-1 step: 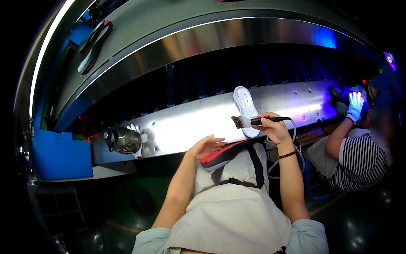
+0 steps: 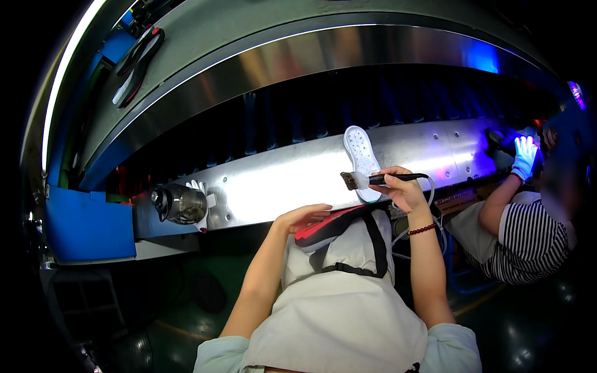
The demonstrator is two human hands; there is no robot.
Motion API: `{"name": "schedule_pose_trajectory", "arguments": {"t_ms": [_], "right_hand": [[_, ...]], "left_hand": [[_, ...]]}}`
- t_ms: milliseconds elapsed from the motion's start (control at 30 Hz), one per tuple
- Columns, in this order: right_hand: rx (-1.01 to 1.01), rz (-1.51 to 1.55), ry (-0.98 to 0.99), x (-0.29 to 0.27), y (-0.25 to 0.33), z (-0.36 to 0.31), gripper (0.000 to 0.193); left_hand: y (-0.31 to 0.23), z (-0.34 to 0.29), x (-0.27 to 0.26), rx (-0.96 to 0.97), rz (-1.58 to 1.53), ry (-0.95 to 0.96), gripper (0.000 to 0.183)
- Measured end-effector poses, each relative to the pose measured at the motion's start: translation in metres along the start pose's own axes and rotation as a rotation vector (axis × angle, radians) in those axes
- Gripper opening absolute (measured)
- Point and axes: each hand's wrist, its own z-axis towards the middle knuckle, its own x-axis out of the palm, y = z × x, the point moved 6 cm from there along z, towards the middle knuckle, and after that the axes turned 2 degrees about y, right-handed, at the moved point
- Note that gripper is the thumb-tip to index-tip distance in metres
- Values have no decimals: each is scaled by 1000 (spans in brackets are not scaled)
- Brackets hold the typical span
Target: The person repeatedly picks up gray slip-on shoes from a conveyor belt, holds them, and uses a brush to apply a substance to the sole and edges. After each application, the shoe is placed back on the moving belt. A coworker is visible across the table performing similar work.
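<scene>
My right hand (image 2: 403,189) grips the black handle of a brush (image 2: 355,180). A pale cord runs from the handle's end. The brown bristles point left, close over the white shoe sole (image 2: 359,149), which lies on the metal ledge with its near end partly behind the brush. I cannot tell if the bristles touch it. A red and black shoe sole (image 2: 324,230) rests on my lap against the ledge's front edge. My left hand (image 2: 306,217) is beside its left end, fingers stretched out and nothing visibly gripped; its contact with that sole is unclear.
A clear jug (image 2: 186,205) with a dark lid stands on the metal ledge (image 2: 267,180) at the left. Beyond a dark gap runs a conveyor with several soles (image 2: 138,71) at the far left. A person in a white glove (image 2: 525,155) works at the right.
My left hand's thumb has come down closer to its fingers, near the red and black sole. The brush and my right hand have hardly moved.
</scene>
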Motion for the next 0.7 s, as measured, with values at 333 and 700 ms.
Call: {"name": "schedule_pose_trajectory", "arguments": {"t_ms": [333, 700], "right_hand": [[3, 6, 58, -4, -7, -5, 14], [-33, 74, 49, 19, 15, -42, 14]], "left_hand": [[-15, -17, 32, -204, 719, -30, 89], [-32, -63, 27, -83, 219, 32, 66]]}}
